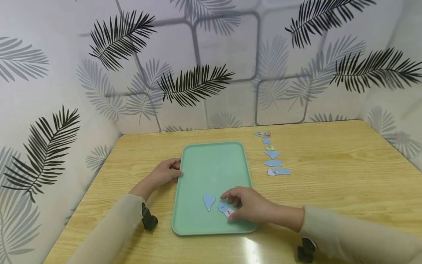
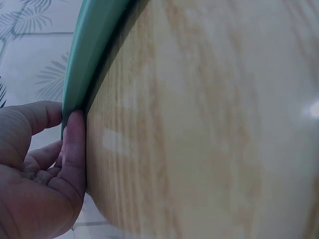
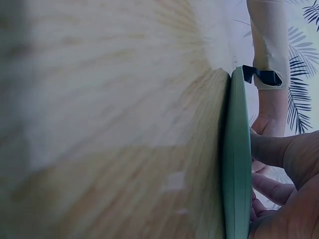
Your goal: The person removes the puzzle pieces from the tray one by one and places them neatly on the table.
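A light green rectangular tray [image 1: 211, 165] lies on the wooden table. My left hand [image 1: 166, 172] grips its left rim; in the left wrist view the thumb is at the rim [image 2: 89, 50] and a finger lies along its outer side. Inside the tray near its front are two flat light blue pieces, like cardboard puzzle pieces. One is a plain wedge-shaped piece [image 1: 209, 202]; the other is a printed piece [image 1: 225, 209] with a white end. Over the printed piece is my right hand [image 1: 248, 204], thumb at its white end, fingers spread from the thumb.
Right of the tray, several flat pieces form a column on the table [image 1: 329, 176]: a multicoloured piece [image 1: 263, 134] at the back, a pointed blue piece [image 1: 273, 163], and a long printed piece [image 1: 280, 172] in front. A leaf-patterned wall covering [image 1: 227, 99] stands behind the table.
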Motion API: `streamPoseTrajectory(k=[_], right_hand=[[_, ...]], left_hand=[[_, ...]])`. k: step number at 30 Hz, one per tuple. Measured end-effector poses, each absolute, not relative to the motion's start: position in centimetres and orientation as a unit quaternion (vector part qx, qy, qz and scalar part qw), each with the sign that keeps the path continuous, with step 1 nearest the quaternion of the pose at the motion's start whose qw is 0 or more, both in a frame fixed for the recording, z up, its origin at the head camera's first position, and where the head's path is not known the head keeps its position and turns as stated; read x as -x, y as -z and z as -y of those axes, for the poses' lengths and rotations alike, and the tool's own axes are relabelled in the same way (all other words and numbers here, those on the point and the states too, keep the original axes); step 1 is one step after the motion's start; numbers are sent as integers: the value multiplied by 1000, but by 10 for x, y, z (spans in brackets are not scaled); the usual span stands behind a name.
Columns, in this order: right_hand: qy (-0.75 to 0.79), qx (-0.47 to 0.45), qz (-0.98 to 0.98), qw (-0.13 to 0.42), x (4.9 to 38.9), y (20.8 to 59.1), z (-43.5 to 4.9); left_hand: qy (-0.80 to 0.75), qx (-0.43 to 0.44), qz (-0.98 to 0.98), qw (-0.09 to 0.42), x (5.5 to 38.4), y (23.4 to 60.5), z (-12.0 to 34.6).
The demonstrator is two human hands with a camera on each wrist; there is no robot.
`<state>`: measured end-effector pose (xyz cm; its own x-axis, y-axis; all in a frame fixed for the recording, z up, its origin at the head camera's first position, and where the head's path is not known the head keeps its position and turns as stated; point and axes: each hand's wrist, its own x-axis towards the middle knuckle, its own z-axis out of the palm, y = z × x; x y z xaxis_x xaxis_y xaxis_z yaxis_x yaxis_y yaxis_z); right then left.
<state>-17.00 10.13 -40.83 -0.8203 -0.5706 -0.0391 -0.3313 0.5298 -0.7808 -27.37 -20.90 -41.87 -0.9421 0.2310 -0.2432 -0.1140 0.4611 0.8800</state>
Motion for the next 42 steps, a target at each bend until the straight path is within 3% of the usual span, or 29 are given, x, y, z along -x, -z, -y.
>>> streamPoseTrajectory(k=[18,42], right_hand=[[375,305,-863,150,173,406,-103],[393,290,-854,179,179,401,-102]], left_hand=[[-513,-29,-842,165,272,415,207],[-516,-30,-840,164,273,417,207]])
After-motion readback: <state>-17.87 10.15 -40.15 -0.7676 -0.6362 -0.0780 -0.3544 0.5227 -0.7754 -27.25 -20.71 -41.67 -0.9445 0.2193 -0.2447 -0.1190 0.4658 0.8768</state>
